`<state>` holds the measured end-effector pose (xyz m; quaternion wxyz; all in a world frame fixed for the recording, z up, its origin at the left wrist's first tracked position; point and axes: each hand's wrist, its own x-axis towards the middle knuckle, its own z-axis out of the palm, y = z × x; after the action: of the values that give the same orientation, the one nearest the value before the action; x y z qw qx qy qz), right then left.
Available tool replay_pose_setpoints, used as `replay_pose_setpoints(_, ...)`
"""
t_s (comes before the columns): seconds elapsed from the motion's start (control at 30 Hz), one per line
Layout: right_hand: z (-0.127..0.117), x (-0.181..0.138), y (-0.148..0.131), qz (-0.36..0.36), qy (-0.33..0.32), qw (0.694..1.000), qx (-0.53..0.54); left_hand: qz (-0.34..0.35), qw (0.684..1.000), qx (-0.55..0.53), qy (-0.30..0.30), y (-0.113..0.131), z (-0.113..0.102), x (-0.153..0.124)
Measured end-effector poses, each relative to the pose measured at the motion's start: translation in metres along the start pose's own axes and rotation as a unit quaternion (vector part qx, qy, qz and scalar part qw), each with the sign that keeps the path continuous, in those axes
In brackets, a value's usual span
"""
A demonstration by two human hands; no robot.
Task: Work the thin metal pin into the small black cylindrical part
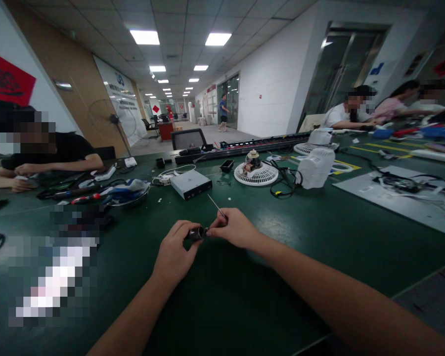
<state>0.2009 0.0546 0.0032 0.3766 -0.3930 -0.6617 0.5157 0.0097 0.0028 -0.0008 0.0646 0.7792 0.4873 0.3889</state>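
L hand (176, 249) pinches dk cylinder (195, 234), axis sideways, mouth twd R hand (235, 228), closed on thin rod (215, 204) aimed fwd-left.

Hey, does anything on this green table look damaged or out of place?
Past the right hand, a white grille carries a bare motor, as if taken apart, and a black cable lies looped beside it. I see no spill.

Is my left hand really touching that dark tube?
Touching. The head view shows it plainly: the left hand has the dark tube in its grip, held between thumb and finger with no gap.
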Motion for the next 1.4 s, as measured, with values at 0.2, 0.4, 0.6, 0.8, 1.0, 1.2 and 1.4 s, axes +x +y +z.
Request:
replay_pose_setpoints(0.2,0.001,-0.006,-0.007,-0.078,0.011,0.996,-0.046,0.011,1.000,-0.001,-0.007,0.002,-0.001,0.001)
replay_pose_setpoints(0.4,0.003,-0.010,-0.012,-0.108,0.031,0.981,-0.159,0.028,0.999,-0.016,-0.040,-0.001,0.001,0.000)
replay_pose_setpoints(0.6,-0.001,-0.005,-0.005,-0.081,0.019,0.974,-0.210,0.035,0.997,-0.026,-0.058,-0.004,0.001,-0.003)
replay_pose_setpoints(0.8,-0.001,-0.006,-0.002,-0.062,-0.028,0.969,-0.238,0.027,0.997,-0.029,-0.069,-0.003,-0.002,-0.005)
replay_pose_setpoints(1.0,0.002,-0.005,-0.002,-0.044,0.001,0.959,-0.281,0.017,0.997,-0.037,-0.070,-0.003,-0.001,-0.004)
replay_pose_setpoints(1.2,0.001,-0.004,0.000,-0.006,-0.001,0.966,-0.258,0.021,0.995,-0.042,-0.091,0.000,-0.001,-0.004)
replay_pose_setpoints(1.4,0.001,-0.006,-0.006,-0.041,0.005,0.958,-0.284,0.021,0.993,-0.046,-0.110,-0.002,-0.001,-0.003)
